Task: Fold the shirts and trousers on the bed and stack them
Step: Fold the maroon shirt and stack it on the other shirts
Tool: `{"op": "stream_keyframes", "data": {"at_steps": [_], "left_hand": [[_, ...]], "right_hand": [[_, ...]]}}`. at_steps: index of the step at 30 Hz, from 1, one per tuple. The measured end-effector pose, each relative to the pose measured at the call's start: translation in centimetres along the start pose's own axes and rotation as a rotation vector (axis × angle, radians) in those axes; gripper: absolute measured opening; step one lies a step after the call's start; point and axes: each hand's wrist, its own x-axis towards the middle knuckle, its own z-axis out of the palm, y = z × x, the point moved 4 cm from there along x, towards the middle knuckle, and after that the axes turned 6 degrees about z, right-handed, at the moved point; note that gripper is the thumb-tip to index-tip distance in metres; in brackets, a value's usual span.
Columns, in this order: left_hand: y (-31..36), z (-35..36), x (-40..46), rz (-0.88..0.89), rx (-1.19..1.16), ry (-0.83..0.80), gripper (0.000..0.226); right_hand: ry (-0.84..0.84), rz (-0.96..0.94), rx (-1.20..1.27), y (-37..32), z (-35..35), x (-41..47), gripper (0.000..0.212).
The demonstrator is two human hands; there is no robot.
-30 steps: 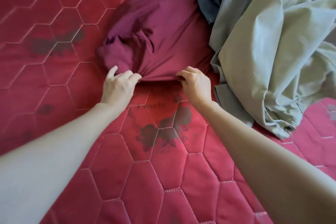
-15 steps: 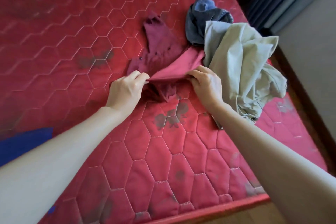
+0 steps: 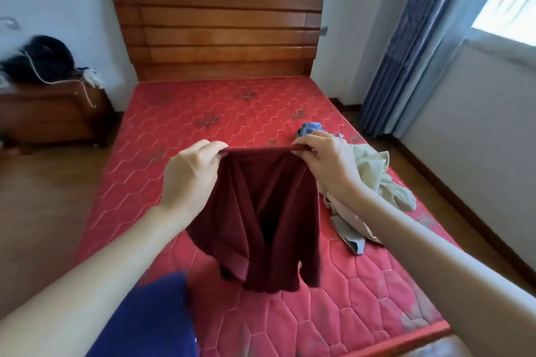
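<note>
The bed (image 3: 174,177) has a red quilted mattress with hexagon stitching and a slatted wooden headboard (image 3: 220,35); blue curtains (image 3: 406,52) hang at right. Above it, the left hand (image 3: 190,180) and right hand (image 3: 326,165) each pinch one end of the soft maroon shirt (image 3: 261,226), which hangs limp. Crumpled beige trousers (image 3: 374,182) lie on the mattress's right side.

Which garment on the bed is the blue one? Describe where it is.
Start at the red mattress and go to its right edge, where a pale green garment lies crumpled. The blue garment peeks out just beyond it, behind the right hand; it is small and mostly hidden.
</note>
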Motion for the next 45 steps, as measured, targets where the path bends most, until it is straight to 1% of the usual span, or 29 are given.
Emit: {"op": "stream_keyframes", "data": {"at_steps": [5, 9, 12, 17, 22, 25, 27, 28, 29, 31, 32, 34, 35, 36, 38, 40, 42, 45], "left_hand": [[3.4, -9.4, 1.7, 0.008, -0.013, 0.042, 0.018], [6.3, -15.5, 2.7, 0.026, -0.027, 0.082, 0.017], [8.0, -18.6, 4.0, 0.012, -0.007, 0.099, 0.018], [11.5, -21.8, 6.4, -0.029, -0.058, 0.141, 0.016], [15.9, -23.5, 9.1, -0.032, -0.021, 0.229, 0.012], [17.7, -23.5, 10.6, -0.079, -0.041, 0.269, 0.01], [18.4, -23.2, 11.5, -0.121, -0.075, 0.293, 0.01], [18.7, -23.0, 12.0, -0.137, -0.095, 0.293, 0.01], [18.9, -22.6, 12.4, -0.148, -0.113, 0.288, 0.01], [19.4, -21.9, 12.9, -0.155, -0.144, 0.28, 0.012], [19.6, -21.6, 13.1, -0.152, -0.158, 0.285, 0.012], [20.1, -21.2, 13.4, -0.14, -0.187, 0.3, 0.012], [20.3, -21.1, 13.5, -0.132, -0.197, 0.307, 0.012], [20.3, -21.1, 13.6, -0.126, -0.203, 0.316, 0.012], [20.0, -21.4, 13.7, -0.128, -0.207, 0.334, 0.011], [18.9, -21.8, 13.8, -0.151, -0.197, 0.337, 0.011], [17.3, -22.2, 13.7, -0.189, -0.177, 0.333, 0.011], [14.4, -22.3, 13.1, -0.27, -0.178, 0.321, 0.012]], "right_hand": [[0.003, -0.001, 0.062, -7.6, -7.0, -1.1, 0.011], [0.03, -0.038, 0.103, -11.8, -11.8, -1.6, 0.011], [0.032, -0.056, 0.127, -14.0, -14.7, -1.2, 0.011], [0.018, -0.043, 0.201, -14.9, -17.9, 0.6, 0.011], [0.03, -0.002, 0.23, -14.1, -19.8, 1.7, 0.011], [0.061, 0.02, 0.221, -14.5, -20.3, 1.4, 0.015], [0.106, 0.01, 0.298, -15.4, -20.7, 0.3, 0.016], [0.132, -0.011, 0.331, -16.0, -20.8, -0.6, 0.018], [0.155, -0.043, 0.338, -16.6, -20.9, -1.5, 0.025], [0.174, -0.114, 0.278, -17.6, -20.4, -3.3, 0.044], [0.159, -0.128, 0.234, -17.8, -19.9, -3.9, 0.053], [0.055, -0.086, 0.159, -17.5, -18.3, -4.2, 0.066], [-0.005, -0.045, 0.123, -17.1, -17.3, -4.1, 0.065], [-0.043, -0.013, 0.08, -16.5, -16.5, -3.9, 0.058], [-0.061, 0.018, 0.042, -15.6, -15.5, -3.6, 0.039], [-0.051, 0.037, 0.111, -14.6, -15.2, -3.5, 0.031], [-0.049, 0.058, 0.169, -13.9, -15.6, -3.2, 0.03], [-0.095, 0.085, 0.177, -13.6, -16.6, -2.6, 0.029]]}}
